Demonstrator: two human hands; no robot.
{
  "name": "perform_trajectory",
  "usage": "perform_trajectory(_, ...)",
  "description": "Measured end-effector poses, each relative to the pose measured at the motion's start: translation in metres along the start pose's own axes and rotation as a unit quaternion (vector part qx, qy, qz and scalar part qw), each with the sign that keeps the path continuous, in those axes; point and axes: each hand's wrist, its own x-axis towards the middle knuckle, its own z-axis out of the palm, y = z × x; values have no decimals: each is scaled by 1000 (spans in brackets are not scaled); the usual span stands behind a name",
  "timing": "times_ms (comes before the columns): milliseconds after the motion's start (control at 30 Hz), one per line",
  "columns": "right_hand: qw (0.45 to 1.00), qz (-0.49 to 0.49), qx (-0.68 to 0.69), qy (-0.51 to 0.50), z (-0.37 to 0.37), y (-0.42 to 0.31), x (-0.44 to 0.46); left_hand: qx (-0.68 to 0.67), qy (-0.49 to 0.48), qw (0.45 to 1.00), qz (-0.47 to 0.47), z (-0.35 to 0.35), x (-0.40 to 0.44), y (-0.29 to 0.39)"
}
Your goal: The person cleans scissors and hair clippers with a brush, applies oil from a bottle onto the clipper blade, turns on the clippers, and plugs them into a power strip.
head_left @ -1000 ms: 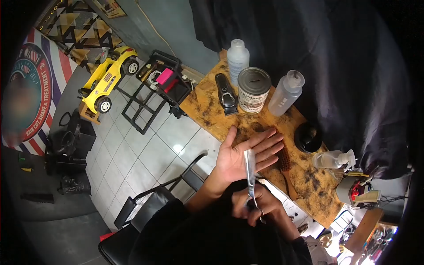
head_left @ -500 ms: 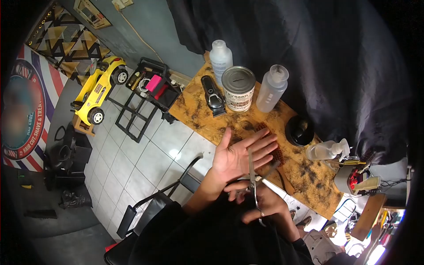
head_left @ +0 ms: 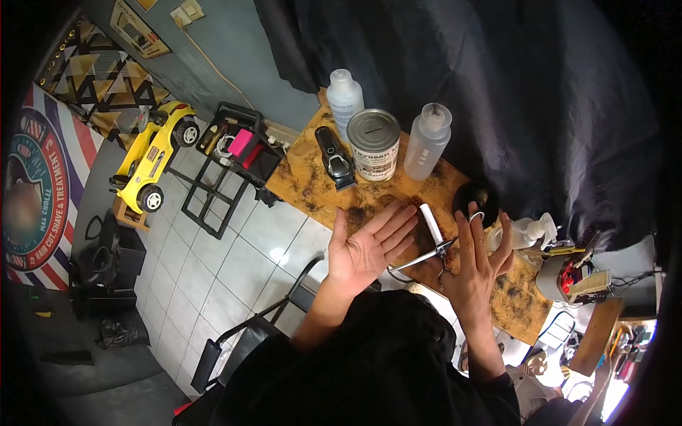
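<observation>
My left hand (head_left: 362,252) is held palm up with its fingers stretched out, nothing in it. To its right, my right hand (head_left: 477,273) holds a pair of hair scissors (head_left: 430,224), with a finger through one ring. The scissor blades are spread apart and point toward my left hand, not touching it. Both hands are over the near edge of a mottled wooden tabletop (head_left: 522,302). A reddish-brown brush on the tabletop is mostly hidden behind the hands and scissors. Just beyond my right hand is a round black object (head_left: 469,195).
On the tabletop stand a black hair clipper (head_left: 334,157), a labelled tin (head_left: 374,145), two plastic bottles (head_left: 346,99) and a spray bottle (head_left: 522,233). A holder with combs (head_left: 558,277) is at right. Left are a black chair (head_left: 249,348), a trolley (head_left: 241,153) and a yellow toy car (head_left: 156,156).
My right hand has swung up and right, turning its fingers upward, and the scissors have turned with it, blades spread. My left hand has shifted slightly left. The view has moved slightly.
</observation>
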Motion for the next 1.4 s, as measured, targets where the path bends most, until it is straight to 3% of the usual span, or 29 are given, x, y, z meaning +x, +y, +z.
perform_trajectory(100,996,-73,51,-23,13,24,-14,-2,24,1000,-1,1,0,0)
perform_trajectory(333,999,-15,4,42,2,-1,1,-5,20,1000,-1,2,2,-1)
perform_trajectory(433,997,-63,38,15,10,8,-5,-11,33,999,0,2,2,0)
perform_trajectory(500,999,19,12,47,3,-5,2,-13,42,999,-3,0,2,0)
perform_trajectory(600,998,-19,31,42,14,13,-7,-4,40,999,-3,-5,2,-2)
perform_trajectory(633,996,-7,77,-40,19,19,-12,5,34,999,1,-4,2,-2)
perform_trajectory(800,966,-53,246,-57,12,10,-7,23,31,999,-5,1,3,-3)
perform_trajectory(833,896,-10,416,-157,9,8,-11,22,18,999,-15,1,5,-3)
perform_trajectory(867,785,34,566,-250,7,7,-12,19,4,999,-25,1,6,-3)
perform_trajectory(900,721,-6,620,-310,0,6,-3,16,1,1000,-25,3,8,-3)
perform_trajectory(933,630,11,700,-336,8,5,-14,-6,-9,999,-53,6,9,-3)
perform_trajectory(1000,544,-74,772,-320,19,-3,-16,-32,-25,996,-80,8,10,-5)
perform_trajectory(1033,550,-76,768,-321,24,-4,-17,-37,-33,993,-103,8,11,-6)
perform_trajectory(1100,466,-113,799,-364,31,-5,-23,-66,-59,988,-130,5,16,-10)
perform_trajectory(1200,435,-143,815,-356,33,-11,-27,-103,-68,981,-151,6,18,-13)
perform_trajectory(1333,448,-35,779,-438,27,-7,-35,-110,-71,978,-164,0,22,-19)
perform_trajectory(1400,467,-62,784,-403,34,-5,-32,-99,-68,979,-163,1,22,-19)
